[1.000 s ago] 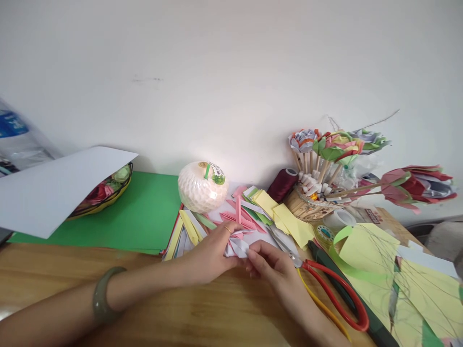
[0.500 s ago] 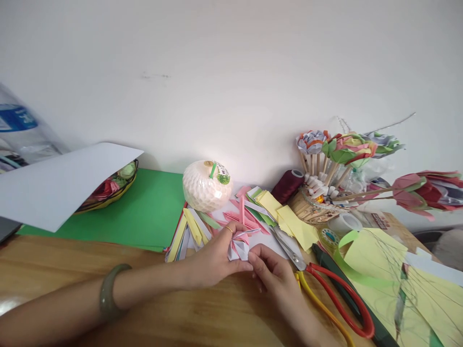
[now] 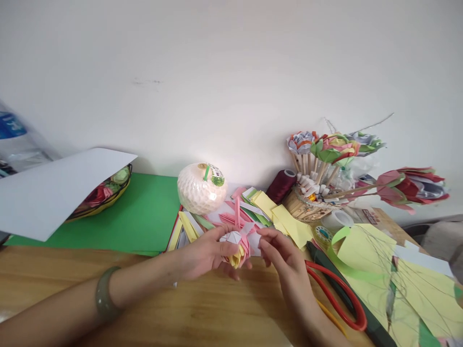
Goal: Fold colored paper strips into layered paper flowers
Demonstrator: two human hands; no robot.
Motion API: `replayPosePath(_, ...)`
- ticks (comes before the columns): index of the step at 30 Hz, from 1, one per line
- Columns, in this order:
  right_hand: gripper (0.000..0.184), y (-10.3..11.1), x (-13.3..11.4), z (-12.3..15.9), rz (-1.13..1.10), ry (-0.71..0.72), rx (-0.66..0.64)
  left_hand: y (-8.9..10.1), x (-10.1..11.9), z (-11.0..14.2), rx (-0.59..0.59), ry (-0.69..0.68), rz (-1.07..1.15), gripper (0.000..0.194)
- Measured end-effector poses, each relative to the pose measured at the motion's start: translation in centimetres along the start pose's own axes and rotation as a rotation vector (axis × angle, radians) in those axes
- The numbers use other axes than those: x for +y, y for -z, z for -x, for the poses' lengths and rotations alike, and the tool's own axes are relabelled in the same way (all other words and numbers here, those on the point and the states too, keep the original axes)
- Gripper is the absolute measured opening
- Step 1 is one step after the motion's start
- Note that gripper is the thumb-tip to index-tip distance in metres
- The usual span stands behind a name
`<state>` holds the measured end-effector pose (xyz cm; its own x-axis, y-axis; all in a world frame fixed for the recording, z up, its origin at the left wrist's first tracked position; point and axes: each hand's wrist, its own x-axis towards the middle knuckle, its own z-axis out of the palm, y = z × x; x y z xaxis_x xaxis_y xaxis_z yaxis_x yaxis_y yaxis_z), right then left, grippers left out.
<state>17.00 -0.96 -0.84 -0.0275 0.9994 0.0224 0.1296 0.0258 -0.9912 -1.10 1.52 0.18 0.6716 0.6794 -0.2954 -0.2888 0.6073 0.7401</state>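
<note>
My left hand (image 3: 206,253) is closed around a small folded paper flower (image 3: 241,255) in pink, white and yellow. Its thumb presses on the front of the flower, and some fingers show beneath it. Just right of the flower is my right hand (image 3: 284,260), its thumb and forefinger brought close together. Whether a bit of paper lies between those fingertips is too small to tell. Scissors with a red handle (image 3: 356,308) and a yellow handle lie by my right wrist, their blades hidden behind the hand. Cut paper strips (image 3: 289,221) lie beyond both hands.
A wrapped white coconut (image 3: 202,188) stands at the back, near green sheets (image 3: 155,207). A basket (image 3: 307,207) of paper flowers and a maroon thread spool (image 3: 282,185) stand right of it. Yellow paper (image 3: 376,241) with thin wires lies far right. White paper (image 3: 65,188) overhangs the left.
The paper flower has been turned in my left hand, so its yellow inside now shows. My right hand has come off its edge and moved slightly right and up. The view has shifted a little.
</note>
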Motion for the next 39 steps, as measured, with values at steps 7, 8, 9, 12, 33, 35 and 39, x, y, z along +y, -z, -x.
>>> replayPosePath(7,0.024,0.1,-0.5,0.0,0.048,0.042,-0.079,0.6,-0.6,-0.3,-0.104,0.108,-0.006,0.038)
replayPosePath(8,0.023,0.1,-0.5,0.0,0.072,0.062,-0.079,0.7,-0.7,-0.3,-0.096,0.100,-0.013,0.038)
replayPosePath(9,0.023,0.1,-0.3,-0.1,0.085,0.076,-0.088,0.7,-0.9,-0.4,-0.079,0.082,-0.026,0.039)
replayPosePath(12,0.019,0.0,0.1,-0.1,0.065,0.086,-0.118,0.6,-1.1,-0.6,0.044,0.003,-0.140,0.035)
replayPosePath(33,0.025,-0.2,0.2,-0.3,0.067,-0.059,-0.202,0.5,-1.3,-0.9,0.246,-0.139,-0.482,0.013)
replayPosePath(35,0.029,-0.2,0.0,-0.5,-0.057,-0.113,-0.251,0.4,-1.2,-0.9,0.244,-0.145,-0.441,0.013)
replayPosePath(39,0.031,-0.4,-0.1,-0.6,-0.107,-0.130,-0.265,0.3,-1.1,-0.8,0.242,-0.150,-0.387,0.013)
